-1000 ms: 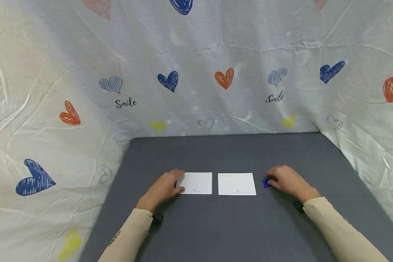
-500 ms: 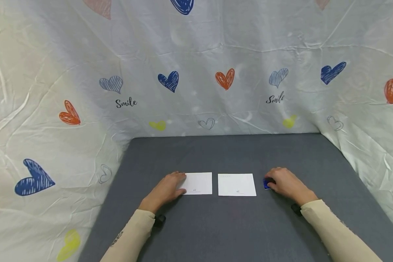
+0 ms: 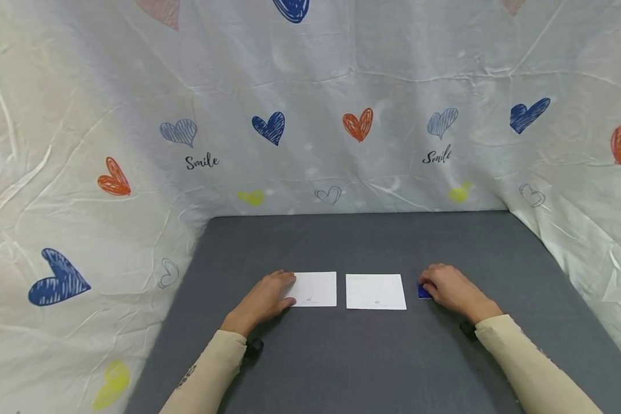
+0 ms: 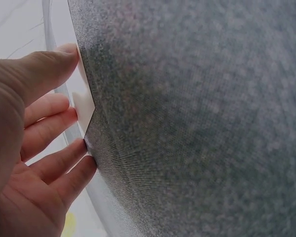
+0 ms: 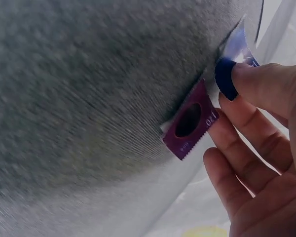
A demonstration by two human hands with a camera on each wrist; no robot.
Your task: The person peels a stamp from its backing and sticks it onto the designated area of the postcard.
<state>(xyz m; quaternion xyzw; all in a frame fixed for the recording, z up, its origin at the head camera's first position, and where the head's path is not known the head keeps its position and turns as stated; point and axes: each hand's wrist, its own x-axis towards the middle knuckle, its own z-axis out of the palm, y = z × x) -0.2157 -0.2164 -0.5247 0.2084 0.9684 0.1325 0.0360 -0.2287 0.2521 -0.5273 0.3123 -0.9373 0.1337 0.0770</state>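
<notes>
Two white cards lie side by side on the dark table: the left card [image 3: 315, 289] and the right card [image 3: 376, 292], each with a small printed mark. My left hand [image 3: 264, 299] rests at the left card's left end, thumb and fingers extended and touching it. Further right, my right hand [image 3: 452, 290] pinches a blue stamp [image 5: 226, 79] with serrated edges between thumb and finger; the stamp curves under the thumb. Next to it, a purple stamp [image 5: 190, 121] with a dark oval stands tilted near the fingertips. In the head view the right hand hides most of both.
The grey cloth-covered table [image 3: 331, 362] reaches a back edge against a white curtain [image 3: 310, 80] printed with hearts and "Smile". Curtain folds also hang at the left and right sides. A black wrist strap [image 3: 253, 348] sits at the left sleeve's cuff.
My left hand has shifted slightly right, its thumb further over the left card. My right hand has moved a little and still holds the blue stamp. The cards keep their places.
</notes>
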